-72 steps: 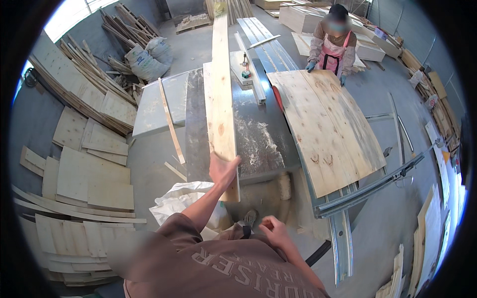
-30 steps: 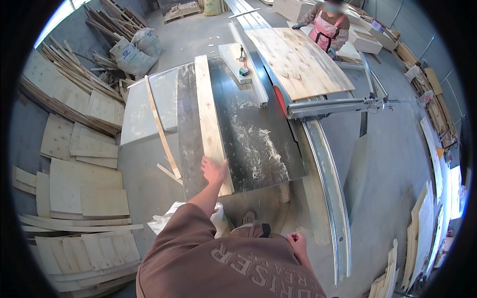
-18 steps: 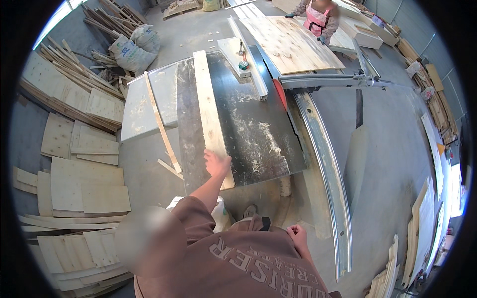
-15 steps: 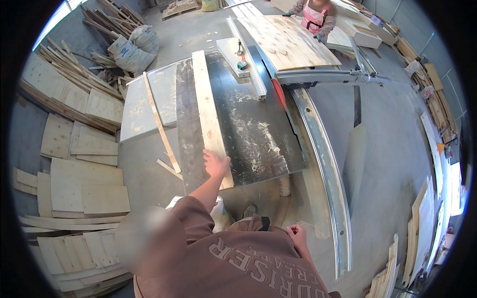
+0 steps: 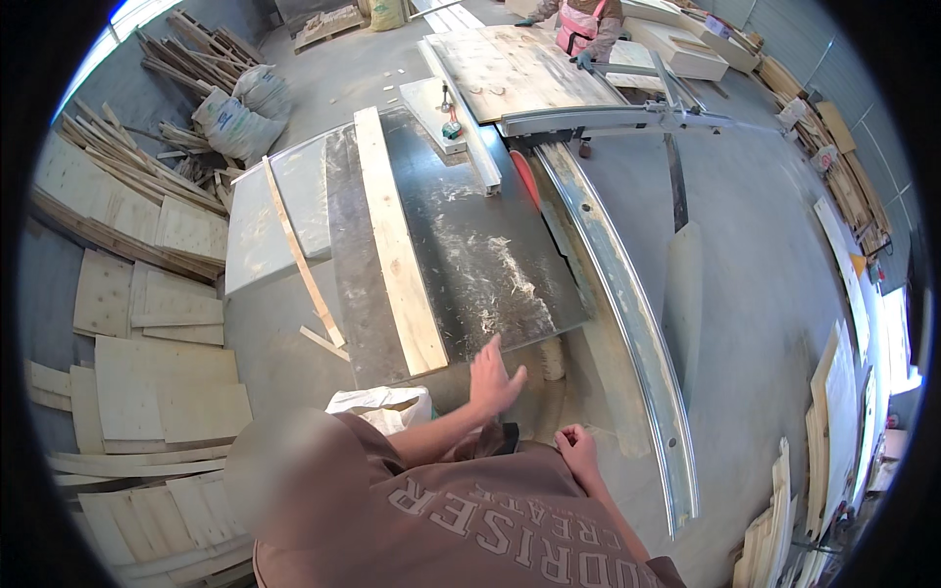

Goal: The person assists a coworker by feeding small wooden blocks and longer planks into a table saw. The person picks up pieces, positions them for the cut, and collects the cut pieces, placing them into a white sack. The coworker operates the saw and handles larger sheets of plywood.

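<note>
My left hand [image 5: 495, 379] is open at the near edge of the dark saw table [image 5: 453, 265], thumb and fingers apart, holding nothing. To its left a long pale wooden plank [image 5: 394, 240] lies on the table, not touched by the hand. My right hand [image 5: 576, 451] hangs in front of my body with its fingers curled closed; nothing shows in it. Sawdust and shavings [image 5: 515, 269] are strewn over the table beside the plank. A red blade guard [image 5: 524, 178] stands at the table's right side.
A co-worker [image 5: 593, 29] in a pink apron stands at a large plywood sheet [image 5: 520, 73] at the far side. A metal rail [image 5: 627, 323] runs along the right. A thin strip [image 5: 299, 250] lies left of the plank. A white sack [image 5: 387, 404] sits below the table edge. Boards [image 5: 162, 392] are stacked at left.
My left hand has let go of the plank's near end and moved right and down. My right hand stays near my body. The view has shifted slightly.
</note>
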The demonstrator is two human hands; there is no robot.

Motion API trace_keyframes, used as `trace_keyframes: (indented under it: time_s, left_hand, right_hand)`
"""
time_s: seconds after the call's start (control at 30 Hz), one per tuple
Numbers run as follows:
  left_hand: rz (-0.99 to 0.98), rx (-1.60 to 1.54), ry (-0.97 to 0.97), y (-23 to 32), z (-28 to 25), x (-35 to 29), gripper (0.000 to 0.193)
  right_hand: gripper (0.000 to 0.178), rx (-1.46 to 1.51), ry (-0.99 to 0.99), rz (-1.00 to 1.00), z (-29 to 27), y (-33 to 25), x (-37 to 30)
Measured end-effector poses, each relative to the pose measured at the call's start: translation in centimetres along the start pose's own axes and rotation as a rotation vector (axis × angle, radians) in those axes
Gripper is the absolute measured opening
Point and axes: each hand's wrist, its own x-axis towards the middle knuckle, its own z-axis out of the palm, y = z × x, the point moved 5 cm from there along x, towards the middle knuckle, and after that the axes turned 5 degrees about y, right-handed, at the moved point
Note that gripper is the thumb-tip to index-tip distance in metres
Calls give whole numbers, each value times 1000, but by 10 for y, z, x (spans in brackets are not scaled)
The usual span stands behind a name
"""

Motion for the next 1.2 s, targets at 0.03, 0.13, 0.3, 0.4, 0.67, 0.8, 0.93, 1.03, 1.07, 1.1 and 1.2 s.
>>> trace_keyframes:
  time_s: [0.03, 0.13, 0.3, 0.4, 0.67, 0.8, 0.93, 1.03, 1.07, 1.1, 1.2]
  left_hand:
    - [-19, -38, -8, 7, 8, -14, 83]
    - [49, -102, -113, 22, 28, -52, 81]
    - [96, -8, -238, 33, 20, -58, 80]
    - [115, 25, -184, 21, 18, -61, 81]
    - [146, 29, -194, 16, 22, -77, 78]
    - [151, 15, -219, 14, 23, -79, 76]
    - [130, -36, -245, 14, 22, -81, 75]
    - [121, -67, -264, 12, 24, -81, 75]
    - [123, -68, -266, 12, 24, -82, 75]
    - [126, -69, -268, 13, 24, -82, 74]
    - [126, -69, -274, 13, 25, -82, 74]
  right_hand:
    - [19, -14, 12, -18, 0, -6, -1]
    - [19, -61, 22, -98, 3, 1, 0]
    - [19, -11, -8, -53, 1, 3, 0]
    - [19, -9, -11, -65, 1, -4, -3]
    - [18, -8, 1, -121, 3, 1, -6]
    - [18, -40, 2, -147, 0, -12, -8]
    - [19, -24, -6, -106, 1, -8, -9]
    - [19, -30, -4, -125, 2, -7, -7]
    - [20, -21, -5, -125, 2, -5, -7]
    - [20, -11, -6, -124, 3, -2, -6]
    - [20, -18, -10, -128, 3, 0, -5]
